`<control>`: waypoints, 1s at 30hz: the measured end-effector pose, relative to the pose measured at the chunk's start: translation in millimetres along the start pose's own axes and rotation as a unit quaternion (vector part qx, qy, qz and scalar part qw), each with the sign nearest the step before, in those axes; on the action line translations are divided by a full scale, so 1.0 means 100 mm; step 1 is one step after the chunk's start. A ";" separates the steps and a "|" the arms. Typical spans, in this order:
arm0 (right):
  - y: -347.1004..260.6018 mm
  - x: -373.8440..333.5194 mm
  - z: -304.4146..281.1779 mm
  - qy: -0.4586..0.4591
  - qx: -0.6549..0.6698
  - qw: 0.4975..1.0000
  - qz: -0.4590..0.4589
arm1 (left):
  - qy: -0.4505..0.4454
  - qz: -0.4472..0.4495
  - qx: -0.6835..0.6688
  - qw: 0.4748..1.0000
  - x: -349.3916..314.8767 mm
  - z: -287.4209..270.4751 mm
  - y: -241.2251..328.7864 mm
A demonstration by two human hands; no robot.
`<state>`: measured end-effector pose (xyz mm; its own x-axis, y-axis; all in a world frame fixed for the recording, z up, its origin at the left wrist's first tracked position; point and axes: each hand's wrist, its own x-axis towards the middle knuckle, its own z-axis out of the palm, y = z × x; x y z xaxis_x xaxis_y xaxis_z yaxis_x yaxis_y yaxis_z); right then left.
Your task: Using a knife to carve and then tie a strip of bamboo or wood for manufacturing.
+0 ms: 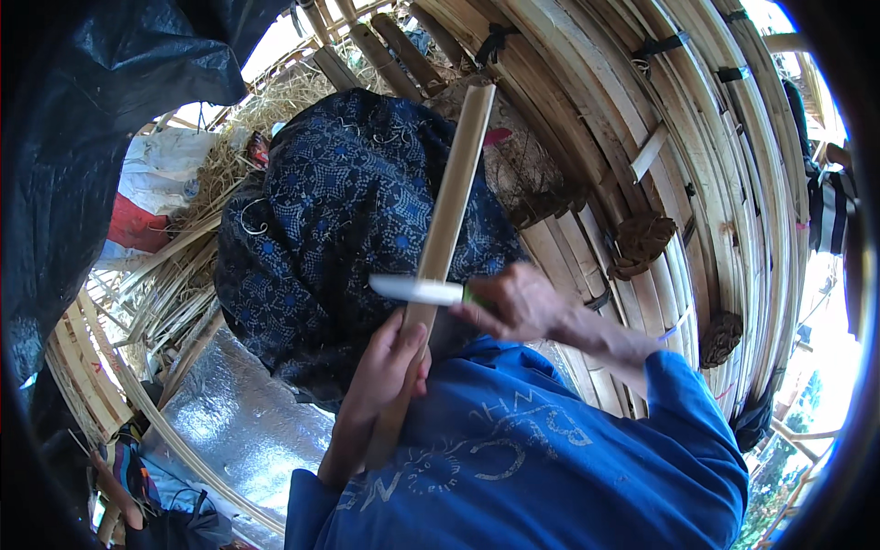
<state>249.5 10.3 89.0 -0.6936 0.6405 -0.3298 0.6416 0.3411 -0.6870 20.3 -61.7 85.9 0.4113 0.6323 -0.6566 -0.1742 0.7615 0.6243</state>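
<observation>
Place was a rough woodworking workshop, open-sided by the look of it. Long pale split strips [683, 137] lined the right in stacks, bound with dark ties [496, 41]. Thin shavings [179, 280] lay heaped at left. A knife [422, 291] crossed a flat strip [456, 183] at centre. Black plastic sheeting [73, 147] hung upper left; by bare poles [809, 435], lower right, daylight and greenery [779, 477] showed.

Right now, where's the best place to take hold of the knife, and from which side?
Likely the handle, from the right, where your right hand grips it: the blade points left across the strip.
</observation>
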 end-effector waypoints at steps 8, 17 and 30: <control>0.00 0.05 -0.03 0.032 0.018 0.999 0.025 | 0.009 0.002 -0.013 1.000 -0.01 -0.04 0.03; -0.17 0.00 -0.26 -0.006 -0.005 0.999 0.039 | -0.005 -0.005 -0.039 0.999 -0.02 0.01 0.11; -0.06 -0.07 0.04 0.064 -0.071 0.993 -0.071 | -0.013 -0.009 -0.029 0.999 -0.02 0.02 0.08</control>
<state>248.8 0.5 92.9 -0.7386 0.6585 -0.1444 0.5862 0.5216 -0.6199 20.1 -57.2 92.6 0.4382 0.6149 -0.6557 -0.2178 0.7803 0.5862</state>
